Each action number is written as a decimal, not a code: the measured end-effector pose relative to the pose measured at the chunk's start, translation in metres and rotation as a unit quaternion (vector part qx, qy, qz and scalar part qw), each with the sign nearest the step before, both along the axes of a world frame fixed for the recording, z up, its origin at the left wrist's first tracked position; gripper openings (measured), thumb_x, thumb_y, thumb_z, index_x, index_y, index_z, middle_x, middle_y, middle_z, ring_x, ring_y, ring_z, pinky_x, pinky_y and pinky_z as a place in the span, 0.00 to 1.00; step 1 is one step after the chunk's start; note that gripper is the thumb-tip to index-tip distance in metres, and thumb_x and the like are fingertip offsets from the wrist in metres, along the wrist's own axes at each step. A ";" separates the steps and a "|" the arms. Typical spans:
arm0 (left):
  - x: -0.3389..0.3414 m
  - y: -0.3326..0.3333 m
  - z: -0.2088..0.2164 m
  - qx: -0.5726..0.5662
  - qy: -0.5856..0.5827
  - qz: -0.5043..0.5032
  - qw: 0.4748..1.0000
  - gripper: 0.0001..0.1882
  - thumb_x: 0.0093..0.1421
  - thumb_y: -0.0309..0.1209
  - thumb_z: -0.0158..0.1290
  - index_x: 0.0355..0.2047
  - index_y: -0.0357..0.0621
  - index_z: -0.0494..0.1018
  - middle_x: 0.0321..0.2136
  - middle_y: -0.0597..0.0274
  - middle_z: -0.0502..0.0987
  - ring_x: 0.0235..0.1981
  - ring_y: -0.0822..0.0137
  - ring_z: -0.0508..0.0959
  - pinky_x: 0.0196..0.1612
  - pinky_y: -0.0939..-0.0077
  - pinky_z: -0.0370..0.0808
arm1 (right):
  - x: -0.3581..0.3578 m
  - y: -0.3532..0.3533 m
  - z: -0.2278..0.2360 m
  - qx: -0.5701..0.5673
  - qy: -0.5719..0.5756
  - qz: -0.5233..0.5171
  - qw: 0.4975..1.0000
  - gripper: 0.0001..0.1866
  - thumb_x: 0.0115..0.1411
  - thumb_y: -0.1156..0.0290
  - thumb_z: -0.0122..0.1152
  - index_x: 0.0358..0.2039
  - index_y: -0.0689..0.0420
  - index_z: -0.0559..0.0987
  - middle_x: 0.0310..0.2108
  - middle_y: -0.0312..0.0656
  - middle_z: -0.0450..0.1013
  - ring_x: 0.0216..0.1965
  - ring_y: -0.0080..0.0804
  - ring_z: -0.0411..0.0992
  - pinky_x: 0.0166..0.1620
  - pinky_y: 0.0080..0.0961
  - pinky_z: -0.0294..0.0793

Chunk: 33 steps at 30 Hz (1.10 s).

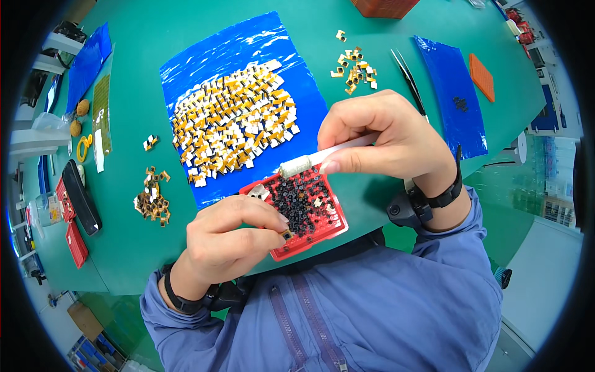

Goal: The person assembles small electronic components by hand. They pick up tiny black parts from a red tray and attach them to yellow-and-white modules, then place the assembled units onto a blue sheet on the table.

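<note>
My left hand (226,237) pinches a small gold-coloured piece with a dark centre (287,235) between thumb and fingertips, over the near left edge of a red tray (338,223). Inside that tray lie many tiny black ring-like parts (296,201) and a few pale bits. Gripped in my right hand (387,136) is a flat white stick with a thick whitish cylindrical tip (295,166). The tip points left and hovers above the tray's far edge, apart from the piece in my left hand.
Beyond the tray, a blue sheet (232,40) bears a large heap of gold-and-white pieces (232,118). Smaller piles (152,198) lie left and far right. Tweezers (407,77), another blue sheet (443,80) and an orange block (481,77) are at right; a black case (82,198) sits left.
</note>
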State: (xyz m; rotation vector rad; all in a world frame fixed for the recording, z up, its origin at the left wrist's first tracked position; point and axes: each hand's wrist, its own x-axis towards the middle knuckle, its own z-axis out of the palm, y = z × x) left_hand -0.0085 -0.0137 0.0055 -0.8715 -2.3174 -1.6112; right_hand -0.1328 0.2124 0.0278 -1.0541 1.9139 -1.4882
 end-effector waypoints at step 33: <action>0.002 -0.001 0.002 0.024 0.007 -0.005 1.000 0.06 0.39 0.20 0.58 0.21 0.38 0.76 0.26 0.56 0.78 0.28 0.62 0.79 0.30 0.72 0.77 | 0.000 -0.001 0.001 0.024 0.020 0.005 1.000 0.10 0.52 0.69 0.68 0.27 0.61 0.77 0.17 0.31 0.68 0.19 0.14 0.62 0.21 0.15 0.59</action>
